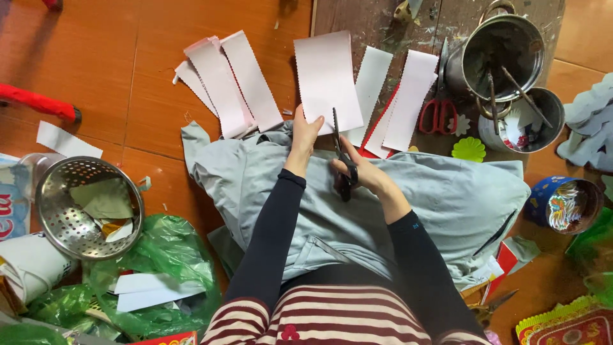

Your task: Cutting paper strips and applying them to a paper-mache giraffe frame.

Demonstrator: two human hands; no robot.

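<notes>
1. Leftmost, a perforated steel colander holding paper scraps rests above a crumpled green plastic bag on the orange floor.
2. Beyond it, pink-edged white paper strips lie fanned on the floor, touching the top edge of a grey garment spread over the person's lap.
3. Centre frame, the left hand pinches the lower edge of a white paper sheet, fingers closed on it, holding it just beyond the garment.
4. Beside it, the right hand grips black scissors, blades pointing up at the sheet's right edge.
5. Further right, more white strips lie next to red-handled scissors.
6. Far right, a steel pot sits against a smaller metal tin, sticks standing inside both.
</notes>
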